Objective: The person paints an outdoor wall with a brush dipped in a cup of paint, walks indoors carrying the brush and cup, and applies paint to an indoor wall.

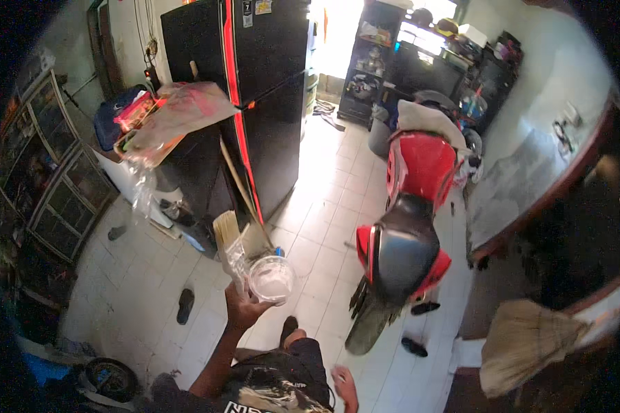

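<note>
My left hand [245, 308] is raised in front of me, its fingers closed around a round clear plastic tub [271, 281] with whitish contents. Upright beside the tub, in the same grip, is a pale, flat, long bundle [229, 242], partly in clear plastic; its kind I cannot make out. Low at my right side hangs my right hand [346, 387], away from any object. Its fingers are too blurred to show whether they are curled or spread.
A red and black motorcycle [408, 237] stands ahead on the right. On the left are a tall black fridge [269, 117], a low cabinet under a plastic sheet [186, 113] and a glass-doored cupboard [65, 179]. Loose sandals [185, 306] lie on the tiled floor [317, 275].
</note>
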Tool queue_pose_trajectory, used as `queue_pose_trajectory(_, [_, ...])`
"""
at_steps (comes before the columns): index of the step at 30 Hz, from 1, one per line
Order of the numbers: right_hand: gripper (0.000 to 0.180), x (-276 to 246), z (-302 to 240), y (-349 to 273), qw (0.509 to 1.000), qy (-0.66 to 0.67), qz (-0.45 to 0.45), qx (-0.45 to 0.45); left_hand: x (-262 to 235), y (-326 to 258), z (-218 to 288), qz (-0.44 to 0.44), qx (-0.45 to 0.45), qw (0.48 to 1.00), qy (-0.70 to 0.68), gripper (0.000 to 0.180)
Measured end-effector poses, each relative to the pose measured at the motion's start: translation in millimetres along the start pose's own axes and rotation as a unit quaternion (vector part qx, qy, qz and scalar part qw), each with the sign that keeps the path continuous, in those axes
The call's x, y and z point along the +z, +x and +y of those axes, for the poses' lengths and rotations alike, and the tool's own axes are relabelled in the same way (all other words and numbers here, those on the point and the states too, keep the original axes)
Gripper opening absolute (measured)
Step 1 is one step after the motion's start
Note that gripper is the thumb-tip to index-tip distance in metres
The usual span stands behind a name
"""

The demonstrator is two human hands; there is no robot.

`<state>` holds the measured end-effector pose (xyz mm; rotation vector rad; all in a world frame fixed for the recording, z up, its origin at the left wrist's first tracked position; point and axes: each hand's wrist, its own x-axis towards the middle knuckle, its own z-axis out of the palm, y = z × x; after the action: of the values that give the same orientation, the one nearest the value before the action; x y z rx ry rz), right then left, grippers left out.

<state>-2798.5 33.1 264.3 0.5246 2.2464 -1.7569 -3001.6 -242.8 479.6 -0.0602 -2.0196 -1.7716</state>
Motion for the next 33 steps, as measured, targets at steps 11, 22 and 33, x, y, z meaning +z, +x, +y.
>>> queue_pose_trajectory(11, [0.023,-2.9,-350.2,328.5,0.984,0.133,-0.055,-0.101,146.1,300.7,-92.7,-0.004,-0.066,0.993,-0.098,0.066])
queue_pose_trajectory(22, [0.031,-113.1,-299.3,596.8,0.971,-0.132,0.086,0.178,349.8,625.4,-224.0,-0.143,0.049,0.988,0.022,0.050])
queue_pose_trajectory(33, [0.027,-120.5,-479.2,1034.4,0.983,-0.181,0.032,-0.018,429.4,911.7,-327.3,-0.083,-0.023,0.996,0.009,0.062])
